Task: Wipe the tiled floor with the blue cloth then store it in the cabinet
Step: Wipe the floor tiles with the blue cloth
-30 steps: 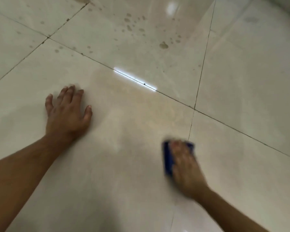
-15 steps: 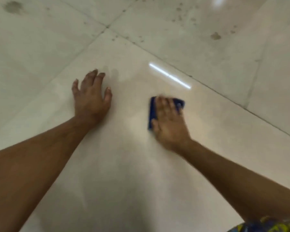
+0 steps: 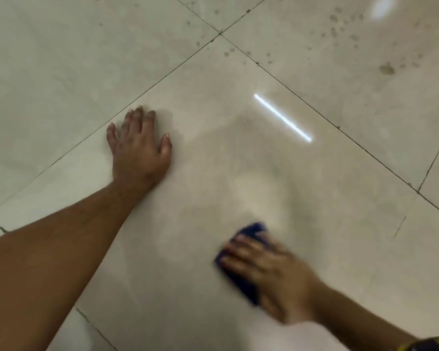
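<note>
While its fingers lie straight and close together, blurred, the right hand [image 3: 269,277] presses flat on the blue cloth [image 3: 241,272] at lower right of the frame; cloth folded, dark blue, flat on the tiled floor [image 3: 61,72], no label or writing legible. Left hand [image 3: 138,145], centre left: fingers straight, slightly spread, palm down on the same tile. Dark spots [image 3: 387,69] on the tile at upper right. Patterned sleeve [image 3: 431,344] at the bottom right corner.
</note>
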